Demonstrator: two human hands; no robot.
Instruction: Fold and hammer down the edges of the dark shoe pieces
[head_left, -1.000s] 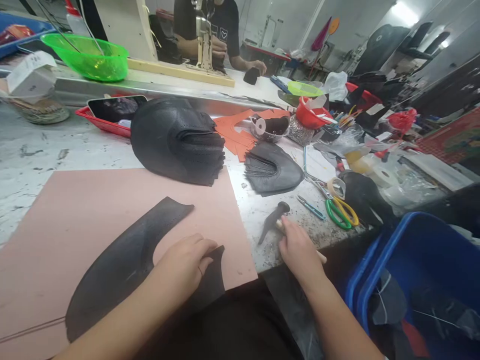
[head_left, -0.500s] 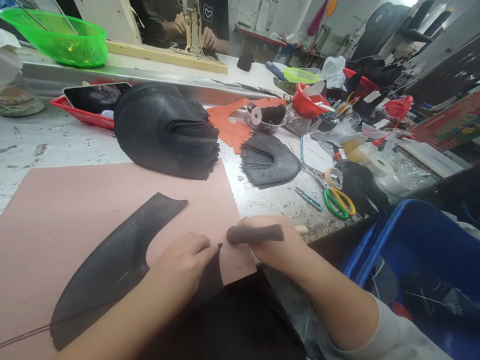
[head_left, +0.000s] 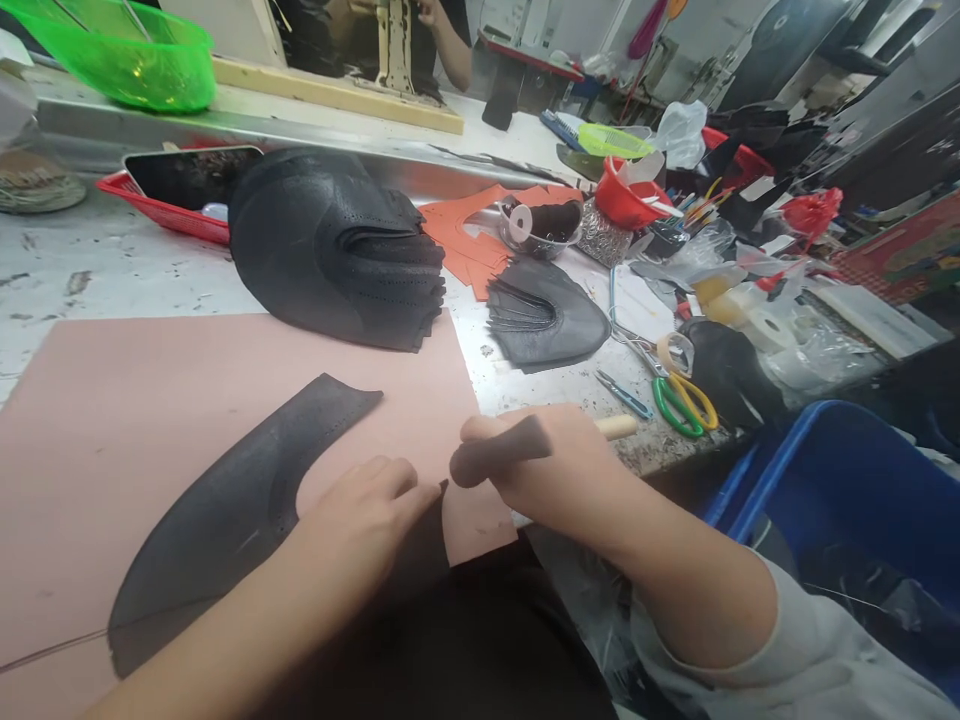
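Observation:
A curved black leather piece (head_left: 225, 520) lies on the pink sheet (head_left: 150, 390), its far end passing under my left arm. My left hand (head_left: 375, 505) pinches the piece's edge near the sheet's right side, thumb and fingers together. Just right of it, my right hand (head_left: 540, 465) is closed around a hammer (head_left: 499, 450); its dark head is over the edge beside my left fingertips, and the pale wooden handle end sticks out to the right. Behind the sheet stand a large stack of black leather pieces (head_left: 337, 260) and a smaller stack (head_left: 547, 315).
Scissors (head_left: 679, 400) and a small blue-handled tool (head_left: 625, 394) lie at the right. Beyond are orange pieces (head_left: 469, 245), a red bowl (head_left: 630, 195) and clutter. A blue bin (head_left: 840, 480) stands lower right. Across the table, a person's arm (head_left: 451, 45) shows by a machine.
The hammer head has tilted and shifted slightly left, with more handle showing. My left hand keeps its place on the leather. The person opposite has raised a hand. The view has moved slightly.

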